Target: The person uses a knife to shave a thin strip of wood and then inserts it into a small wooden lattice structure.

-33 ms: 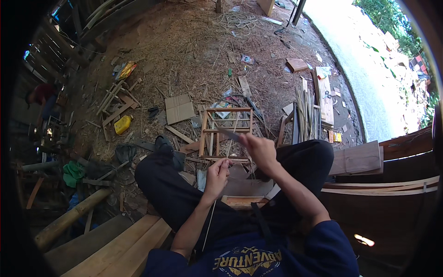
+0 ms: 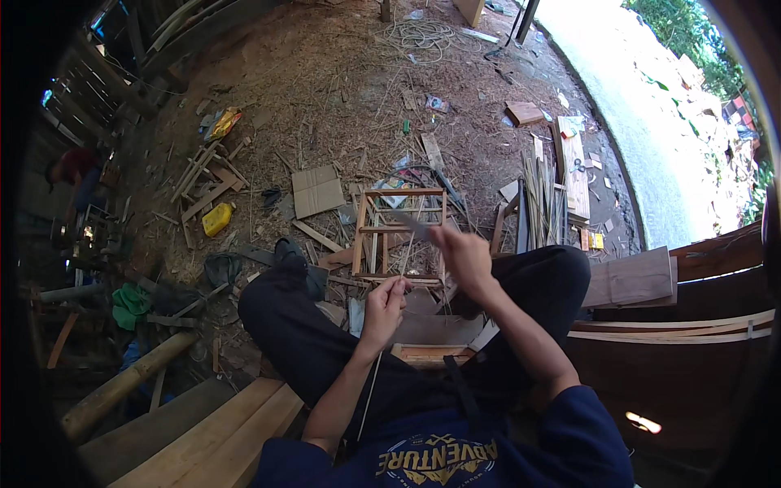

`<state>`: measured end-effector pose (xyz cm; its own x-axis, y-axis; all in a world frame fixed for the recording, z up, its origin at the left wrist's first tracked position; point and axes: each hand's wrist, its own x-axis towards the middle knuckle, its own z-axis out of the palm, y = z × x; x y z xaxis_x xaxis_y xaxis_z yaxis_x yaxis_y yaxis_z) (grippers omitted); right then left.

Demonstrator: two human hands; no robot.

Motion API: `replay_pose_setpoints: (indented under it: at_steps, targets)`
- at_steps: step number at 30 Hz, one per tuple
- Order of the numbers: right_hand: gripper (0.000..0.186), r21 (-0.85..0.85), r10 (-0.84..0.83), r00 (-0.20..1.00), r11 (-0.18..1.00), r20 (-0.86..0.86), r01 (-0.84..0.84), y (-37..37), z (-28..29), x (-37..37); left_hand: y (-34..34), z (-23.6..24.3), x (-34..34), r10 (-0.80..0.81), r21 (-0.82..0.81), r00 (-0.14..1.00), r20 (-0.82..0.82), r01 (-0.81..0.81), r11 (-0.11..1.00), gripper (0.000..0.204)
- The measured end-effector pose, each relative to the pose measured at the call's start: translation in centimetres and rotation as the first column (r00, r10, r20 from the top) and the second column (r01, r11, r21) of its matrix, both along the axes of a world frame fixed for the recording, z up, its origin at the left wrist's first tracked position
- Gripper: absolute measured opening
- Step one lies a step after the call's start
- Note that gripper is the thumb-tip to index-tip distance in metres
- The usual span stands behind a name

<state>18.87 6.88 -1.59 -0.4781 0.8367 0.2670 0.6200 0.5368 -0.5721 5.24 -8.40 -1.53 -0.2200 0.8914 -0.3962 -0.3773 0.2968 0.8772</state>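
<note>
My left hand (image 2: 384, 313) is closed in a pinch around a thin pale strip (image 2: 370, 390), which looks like split bamboo or cane. The strip runs back along my left forearm and out past my fingertips. Farther to the right, my right hand (image 2: 464, 262) is closed on the handle of a knife (image 2: 413, 225). Its blade points left and away, above the strip's far part; whether they touch I cannot tell. Beyond both hands, a small wooden frame (image 2: 403, 193) of slats stands on the ground, partly covered by the knife and right hand.
Flattened cardboard (image 2: 317, 193), a yellow jug (image 2: 217, 220) and scrap wood litter the dirt floor. A bundle of thin strips (image 2: 543, 203) lies right, beside boards (image 2: 626, 281). Planks (image 2: 220, 431) lie at lower left. Another person (image 2: 77, 171) is at far left.
My right hand has shifted slightly away and to the right, and the knife's tip has swung farther from me. My left hand stays pinched on the strip in nearly the same place.
</note>
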Motion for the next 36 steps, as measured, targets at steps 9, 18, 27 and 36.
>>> replay_pose_setpoints:
  at_steps: [9, 18, 27, 36]
  targets:
    - [0.037, -0.048, 0.091, 0.996, 0.995, 0.004, -0.091, -0.7, -0.1, -0.1, -0.1, -0.7, 0.2, 0.006, 0.010, 0.995, -0.097, -0.005, 1.000, 0.026]
    - [0.036, 0.012, 0.099, 0.990, 0.995, 0.102, -0.101, -1.0, -0.7, -0.1, -0.4, -0.8, 0.0, -0.001, -0.049, 1.000, -0.026, 0.000, 0.999, 0.027]
    - [0.035, -0.021, 0.095, 0.992, 0.995, 0.087, -0.093, -1.3, -0.5, -0.3, -0.3, -0.3, 0.3, 0.021, -0.068, 0.996, -0.088, -0.027, 0.997, 0.027]
    - [0.034, 0.082, 0.082, 0.994, 0.993, 0.071, -0.088, -1.1, -1.5, -0.2, -0.1, -1.0, 0.3, 0.035, 0.005, 0.998, -0.045, -0.034, 0.999, 0.027]
